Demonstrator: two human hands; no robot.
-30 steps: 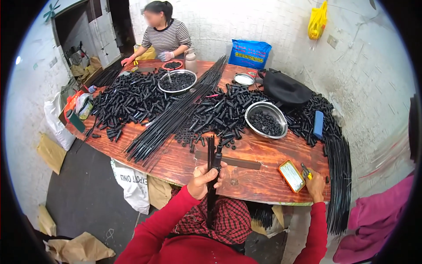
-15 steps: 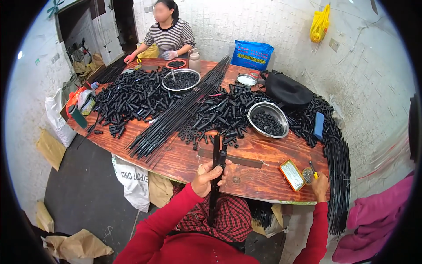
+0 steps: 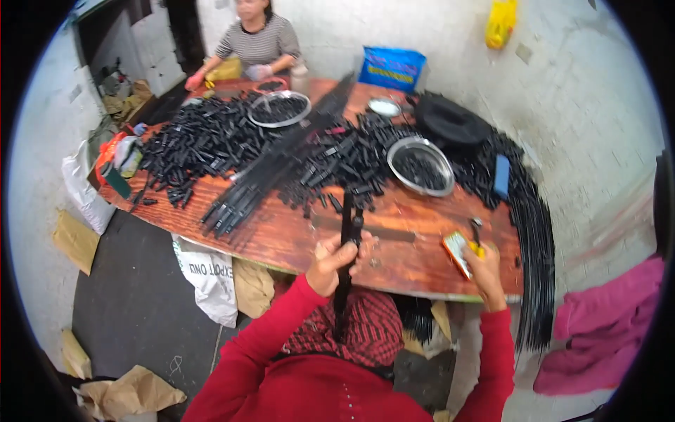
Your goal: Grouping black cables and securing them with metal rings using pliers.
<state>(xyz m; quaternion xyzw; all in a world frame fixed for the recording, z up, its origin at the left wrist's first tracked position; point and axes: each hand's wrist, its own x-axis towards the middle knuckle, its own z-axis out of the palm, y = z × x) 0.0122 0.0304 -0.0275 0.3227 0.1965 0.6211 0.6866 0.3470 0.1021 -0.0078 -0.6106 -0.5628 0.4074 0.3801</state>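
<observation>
My left hand is closed around long black rods and a black tubular part, held upright over my lap at the table's front edge. The lower end hangs down in front of the checked cloth. My right hand grips a yellow-handled tool with a short metal head pointing up; motion blur hides its exact kind. Just beside that hand lies a shallow orange-rimmed tin with pale contents, partly covered by my fingers.
Heaps of black tubular parts cover the wooden table. A bundle of black rods lies across it. Metal bowls hold small black pieces. A dark flat bar lies near the front. Another person sits at the far left.
My right hand has lifted and moved left, taking the yellow-handled tool from beside the small round dish to near the tin. My left hand keeps its hold. The whole view has shifted slightly.
</observation>
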